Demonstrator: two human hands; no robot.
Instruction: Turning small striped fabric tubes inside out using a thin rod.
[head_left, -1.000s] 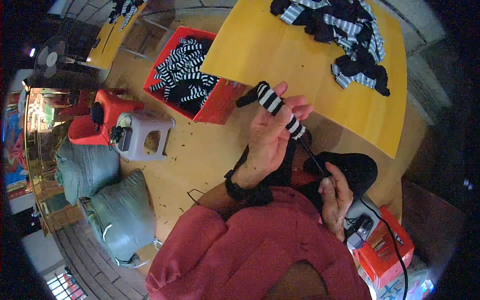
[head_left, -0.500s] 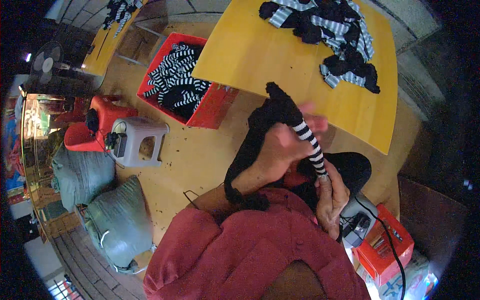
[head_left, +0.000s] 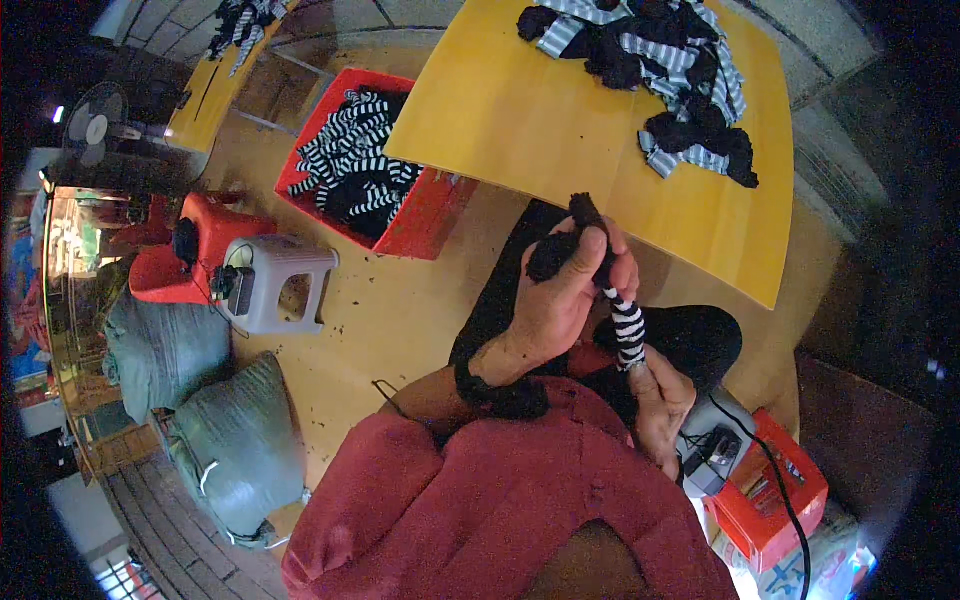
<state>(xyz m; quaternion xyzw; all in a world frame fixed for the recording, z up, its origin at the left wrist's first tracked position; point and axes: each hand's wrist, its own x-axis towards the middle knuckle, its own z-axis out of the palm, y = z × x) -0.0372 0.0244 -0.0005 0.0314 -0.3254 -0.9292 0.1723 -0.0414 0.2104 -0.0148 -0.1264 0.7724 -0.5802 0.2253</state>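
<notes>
My left hand (head_left: 560, 300) is closed round the black fuzzy part of a knitted tube (head_left: 628, 330), its thumb lying on top. Black tufts stick out above and beside the fingers. Below this hand the tube is striped black and white, running down to my right hand (head_left: 660, 400). That hand pinches the lower end of the tube; whether any fingers are inside it is hidden. Both hands are above my lap, just short of the edge of a yellow table (head_left: 500, 110). A black band (head_left: 500, 390) wraps my left wrist.
Grey-striped and black fabric pieces (head_left: 690, 90) are heaped on the table. A red bin (head_left: 440, 215) to its left holds striped knit pieces (head_left: 355, 150). A grey stool (head_left: 285, 285), red chair (head_left: 205, 240) and full sacks (head_left: 240, 450) stand left. At right is a red crate (head_left: 770, 510).
My left hand has turned and closed over the black part, gathering it in. The tube has become more upright, and less of its striped length shows. My right hand has lowered slightly.
</notes>
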